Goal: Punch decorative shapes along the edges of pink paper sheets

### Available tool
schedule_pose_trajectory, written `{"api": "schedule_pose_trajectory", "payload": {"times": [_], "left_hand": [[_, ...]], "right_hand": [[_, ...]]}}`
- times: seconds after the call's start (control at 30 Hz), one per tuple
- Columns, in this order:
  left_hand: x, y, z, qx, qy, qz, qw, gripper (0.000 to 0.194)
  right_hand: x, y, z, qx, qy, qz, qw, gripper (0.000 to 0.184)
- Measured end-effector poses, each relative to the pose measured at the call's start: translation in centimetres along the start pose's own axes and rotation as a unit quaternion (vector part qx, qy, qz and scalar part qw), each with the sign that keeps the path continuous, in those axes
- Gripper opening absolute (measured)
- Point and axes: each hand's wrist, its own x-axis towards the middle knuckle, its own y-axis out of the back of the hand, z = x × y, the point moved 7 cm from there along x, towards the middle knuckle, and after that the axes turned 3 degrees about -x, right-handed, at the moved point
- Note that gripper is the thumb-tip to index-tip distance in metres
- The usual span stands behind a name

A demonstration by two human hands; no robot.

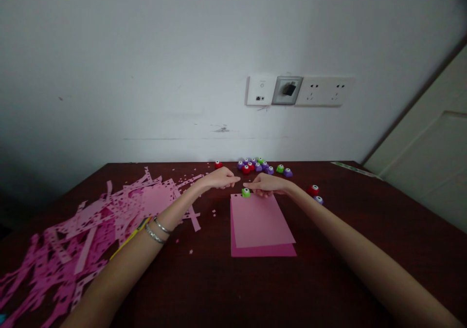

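Observation:
A stack of pink paper sheets (260,226) lies on the dark wooden table (328,269). A small green paper punch (245,192) sits at the far left corner of the top sheet. My right hand (268,185) rests over the sheet's far edge with its fingers closed on the green punch. My left hand (221,178) hovers just left of the punch, fingers curled together, and I cannot make out anything in it. Two bracelets circle my left wrist.
Several red, purple and green punches (257,166) cluster by the wall; a red and a purple one (315,192) lie right of my hand. Punched pink paper strips (91,230) cover the table's left side. Wall sockets (299,90) are above.

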Motion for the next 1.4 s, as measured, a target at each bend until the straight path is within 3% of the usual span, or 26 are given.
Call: {"api": "schedule_pose_trajectory", "payload": {"times": [0.2,0.33,0.53,0.67,1.03,1.23,1.4], "left_hand": [[-0.1,-1.0,0.3,-0.043,0.035,-0.039,0.998,0.045],[0.4,-2.3,1.0,-0.048,0.065,-0.115,0.99,0.049],[2.7,-3.5,0.1,-0.032,0.084,-0.218,0.972,0.048],[3.4,-3.8,-0.4,-0.024,0.086,-0.252,0.964,0.047],[2.8,-4.2,-0.5,-0.038,0.122,-0.201,0.971,0.046],[2.1,-4.1,-0.2,-0.051,0.107,-0.156,0.981,0.046],[1.6,-3.2,0.6,0.005,0.069,-0.085,0.994,0.044]], "right_hand": [[0.8,-0.8,0.4,0.021,-0.011,-0.041,0.999,0.049],[1.0,-1.3,1.1,0.049,-0.04,-0.07,0.996,0.047],[1.3,-1.9,1.8,0.073,-0.085,-0.094,0.989,0.045],[1.3,-2.0,1.5,0.082,-0.087,-0.09,0.989,0.043],[0.9,-1.7,-0.2,0.049,-0.091,-0.063,0.993,0.032],[1.0,-1.8,0.3,0.056,-0.095,-0.05,0.993,0.031],[0.5,-1.5,0.3,0.057,-0.066,-0.007,0.996,0.03]]}}
